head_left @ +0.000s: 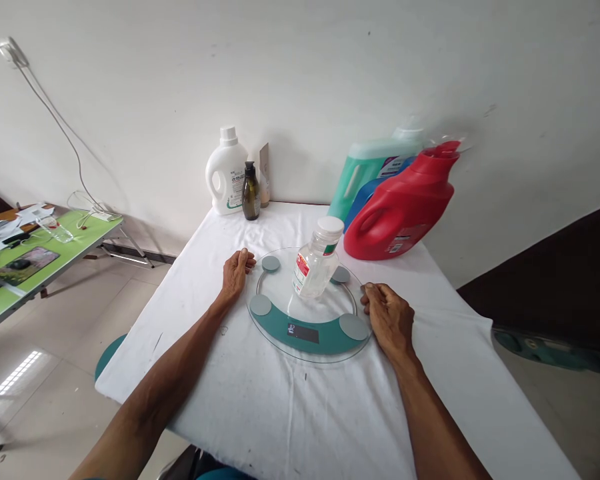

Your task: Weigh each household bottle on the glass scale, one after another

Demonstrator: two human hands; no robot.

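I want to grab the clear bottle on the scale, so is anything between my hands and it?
Nothing visible blocks either hand. The left hand and right hand rest at opposite edges of the round glass scale, and the clear bottle stands on its middle with only bare glass between.

Scale (pixel 307 330): clear glass, teal band, 4 grey pads. Bottle (pixel 316 263) on it: clear, white cap, red-green label. Far right: red jug (pixel 405 207), teal jug (pixel 367 167). Far left: white jug (pixel 227 173), dark brown bottle (pixel 251 193). Tablecloth (pixel 305 413): white. Left table (pixel 75 233): green.
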